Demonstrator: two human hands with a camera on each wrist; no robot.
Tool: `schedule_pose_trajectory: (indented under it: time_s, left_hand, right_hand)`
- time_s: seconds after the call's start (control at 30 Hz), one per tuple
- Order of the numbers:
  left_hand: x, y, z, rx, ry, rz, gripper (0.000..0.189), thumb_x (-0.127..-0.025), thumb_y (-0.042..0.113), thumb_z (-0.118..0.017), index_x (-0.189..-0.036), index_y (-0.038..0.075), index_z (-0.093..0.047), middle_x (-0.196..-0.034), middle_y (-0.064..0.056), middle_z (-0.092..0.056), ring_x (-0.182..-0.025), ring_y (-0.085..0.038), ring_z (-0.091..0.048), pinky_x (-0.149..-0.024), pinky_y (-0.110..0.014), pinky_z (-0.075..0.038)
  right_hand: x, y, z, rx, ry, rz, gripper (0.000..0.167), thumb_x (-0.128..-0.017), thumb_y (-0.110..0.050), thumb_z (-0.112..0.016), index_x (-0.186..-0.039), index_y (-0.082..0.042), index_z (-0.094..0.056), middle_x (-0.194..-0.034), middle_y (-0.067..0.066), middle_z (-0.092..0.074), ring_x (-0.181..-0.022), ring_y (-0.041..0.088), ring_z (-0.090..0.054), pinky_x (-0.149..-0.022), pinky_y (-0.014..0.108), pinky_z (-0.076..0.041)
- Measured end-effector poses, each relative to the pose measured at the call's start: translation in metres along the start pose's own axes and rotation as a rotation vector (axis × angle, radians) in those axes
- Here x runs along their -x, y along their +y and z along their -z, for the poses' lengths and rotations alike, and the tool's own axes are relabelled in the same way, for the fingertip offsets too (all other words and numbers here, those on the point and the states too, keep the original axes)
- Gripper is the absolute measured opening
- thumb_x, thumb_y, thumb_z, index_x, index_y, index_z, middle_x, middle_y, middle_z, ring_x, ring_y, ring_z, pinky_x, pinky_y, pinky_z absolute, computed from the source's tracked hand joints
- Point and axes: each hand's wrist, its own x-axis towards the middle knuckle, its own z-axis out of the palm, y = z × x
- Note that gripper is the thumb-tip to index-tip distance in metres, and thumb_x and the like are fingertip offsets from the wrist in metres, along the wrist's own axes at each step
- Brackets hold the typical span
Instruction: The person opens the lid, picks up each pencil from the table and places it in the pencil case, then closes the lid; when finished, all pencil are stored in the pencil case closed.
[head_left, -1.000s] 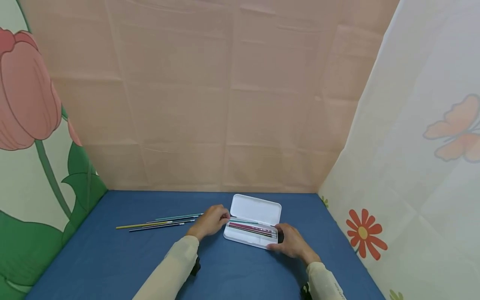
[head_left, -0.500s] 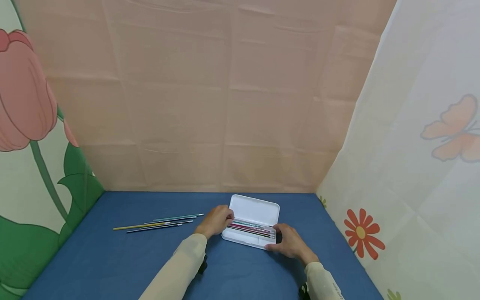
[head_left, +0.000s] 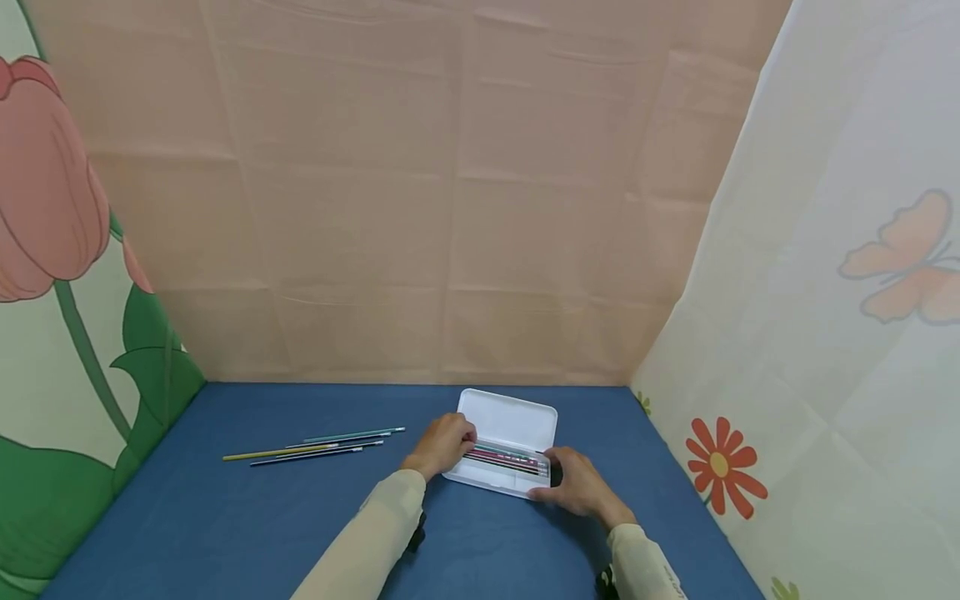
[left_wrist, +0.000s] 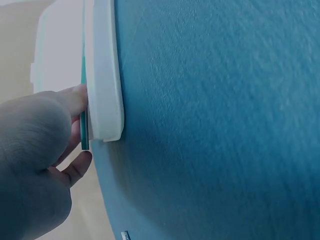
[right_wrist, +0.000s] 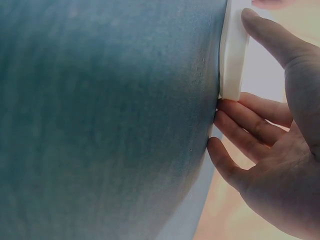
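A white pencil case point(head_left: 491, 482) lies on the blue cloth, its lid point(head_left: 508, 419) raised at the back. Several dark and reddish pencils point(head_left: 504, 463) lie side by side inside it. At the case's left end, my left hand point(head_left: 442, 444) pinches a green pencil point(left_wrist: 84, 131), which lies along the rim in the left wrist view with its end jutting past the corner. My right hand point(head_left: 581, 483) holds the case's right end, thumb on the front edge and the other fingers at the end wall point(right_wrist: 231, 80).
To the left on the blue cloth point(head_left: 225, 525) lies a loose group of pencils: a yellow one point(head_left: 262, 455), a green one point(head_left: 352, 436) and dark ones. A beige sheet point(head_left: 360, 208) hangs behind, and patterned sheets stand at both sides.
My left hand has moved right with the green pencil, from beside the case to over its left end. The right hand stays at the right end. The view has shifted slightly.
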Motion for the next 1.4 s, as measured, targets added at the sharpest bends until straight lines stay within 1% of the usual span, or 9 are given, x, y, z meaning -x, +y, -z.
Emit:
schedule_pose_trajectory:
  time_s: [0.1,0.3,0.43,0.63,0.9,1.03,1.13,1.27,1.4]
  left_hand:
    - [-0.001,0.001,-0.003,0.005,0.012,-0.005,0.007,-0.101,0.004,-0.083,-0.098,0.008,-0.086,-0.094,-0.003,-0.072,-0.092,-0.018,-0.065,-0.09,-0.044,-0.06]
    - [-0.002,0.003,-0.01,0.019,0.037,-0.019,0.006,-0.101,0.005,-0.084,-0.098,0.008,-0.087,-0.094,-0.002,-0.074,-0.092,-0.018,-0.067,-0.09,-0.044,-0.06]
    - [-0.001,0.005,-0.012,0.03,0.046,-0.016,0.005,-0.1,0.005,-0.085,-0.1,0.008,-0.089,-0.096,-0.004,-0.077,-0.093,-0.019,-0.068,-0.091,-0.046,-0.059]
    - [0.0,0.004,-0.014,0.033,0.064,-0.009,0.006,-0.1,0.007,-0.086,-0.104,0.008,-0.09,-0.097,-0.002,-0.079,-0.094,-0.02,-0.071,-0.091,-0.046,-0.06]
    - [0.002,0.0,-0.015,0.091,0.036,0.019,0.013,-0.103,0.01,-0.083,-0.114,0.008,-0.089,-0.103,-0.004,-0.08,-0.099,-0.02,-0.07,-0.096,-0.048,-0.059]
    - [0.005,-0.003,-0.012,0.116,0.024,0.002,0.015,-0.103,0.011,-0.083,-0.116,0.007,-0.087,-0.105,-0.005,-0.08,-0.099,-0.02,-0.071,-0.095,-0.049,-0.06]
    - [0.007,-0.003,-0.008,0.14,0.016,-0.007,0.016,-0.104,0.012,-0.082,-0.118,0.006,-0.086,-0.108,-0.006,-0.08,-0.101,-0.021,-0.072,-0.096,-0.05,-0.062]
    - [0.011,-0.006,-0.001,0.175,0.009,-0.014,0.021,-0.105,0.013,-0.081,-0.123,0.004,-0.084,-0.113,-0.009,-0.081,-0.107,-0.025,-0.074,-0.1,-0.053,-0.062]
    - [0.018,-0.01,0.008,0.19,0.016,-0.029,0.024,-0.105,0.013,-0.08,-0.127,0.003,-0.082,-0.115,-0.012,-0.08,-0.109,-0.03,-0.073,-0.098,-0.055,-0.061]
  right_hand:
    - [0.0,0.0,-0.001,-0.008,0.003,-0.01,0.084,-0.083,-0.043,-0.102,-0.147,0.0,-0.068,-0.141,0.016,-0.074,-0.129,0.033,-0.069,-0.116,0.063,-0.054]
    - [0.0,0.002,-0.001,-0.012,-0.001,-0.009,0.083,-0.083,-0.042,-0.102,-0.146,0.0,-0.068,-0.139,0.015,-0.074,-0.124,0.029,-0.068,-0.114,0.061,-0.055]
    - [0.0,0.002,-0.001,-0.019,-0.004,-0.009,0.083,-0.084,-0.042,-0.102,-0.147,0.0,-0.068,-0.139,0.014,-0.074,-0.123,0.028,-0.068,-0.113,0.061,-0.056]
    - [0.001,0.001,0.0,-0.027,-0.007,-0.004,0.083,-0.084,-0.041,-0.102,-0.147,0.0,-0.068,-0.138,0.015,-0.074,-0.124,0.028,-0.068,-0.113,0.061,-0.055]
    - [0.001,-0.001,0.001,-0.027,-0.008,-0.013,0.082,-0.083,-0.042,-0.102,-0.146,0.0,-0.068,-0.138,0.015,-0.074,-0.123,0.029,-0.068,-0.114,0.062,-0.055]
    - [0.001,-0.001,0.0,-0.023,-0.01,-0.015,0.083,-0.083,-0.042,-0.102,-0.146,0.0,-0.068,-0.138,0.015,-0.074,-0.124,0.029,-0.068,-0.114,0.062,-0.055]
    - [0.002,-0.001,0.001,-0.024,-0.007,-0.014,0.083,-0.084,-0.041,-0.102,-0.146,0.0,-0.068,-0.138,0.015,-0.074,-0.123,0.029,-0.068,-0.113,0.061,-0.055]
    - [0.002,-0.001,0.001,-0.022,-0.004,-0.014,0.082,-0.083,-0.04,-0.103,-0.146,0.001,-0.068,-0.138,0.015,-0.075,-0.123,0.028,-0.068,-0.113,0.061,-0.055]
    - [0.001,0.0,0.001,-0.017,-0.005,-0.012,0.082,-0.083,-0.04,-0.103,-0.146,0.0,-0.068,-0.137,0.014,-0.075,-0.122,0.027,-0.069,-0.112,0.06,-0.056]
